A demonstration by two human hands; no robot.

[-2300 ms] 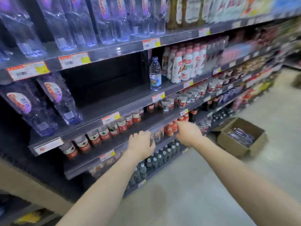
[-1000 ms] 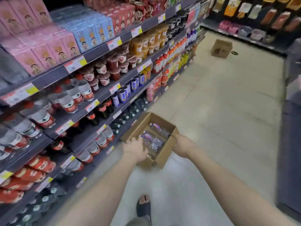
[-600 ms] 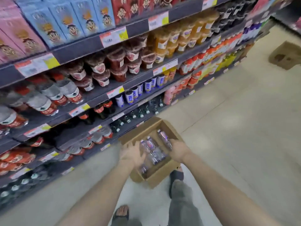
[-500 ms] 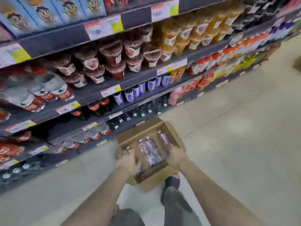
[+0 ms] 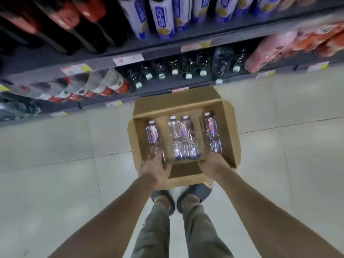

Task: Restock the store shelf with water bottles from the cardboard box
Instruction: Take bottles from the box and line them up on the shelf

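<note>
Reaching into the cardboard box [image 5: 186,101]: left hand [image 5: 155,167], back up, fingers over the base of the left bottle [image 5: 153,134]; whether they close round it cannot be told. Right hand [image 5: 214,164], also back up, fingertips at the base of the right bottle [image 5: 212,131]; grip not discernible.

Between the hands: 2 middle bottles [image 5: 181,138], side by side and touching.

All 4 bottles: clear, white-capped, purple-tinted labels, lying flat on the box bottom, caps toward the shelf [image 5: 232,37].

Box: brown, flaps folded out, standing on the tiled floor [image 5: 55,146] just in front of the shelf's lowest tier.

At the box's near edge: 2 feet in dark sandals [image 5: 197,191], grey-green trousers above.

Lowest tier: dark bottles with white caps [image 5: 188,71]; clear red-labelled bottles [image 5: 111,84] to the left; pink packs [image 5: 279,47] to the right.

Tier above: blue-and-white packs [image 5: 162,19]; dark red-topped bottles [image 5: 83,25] to their left. Detail blurred.
</note>
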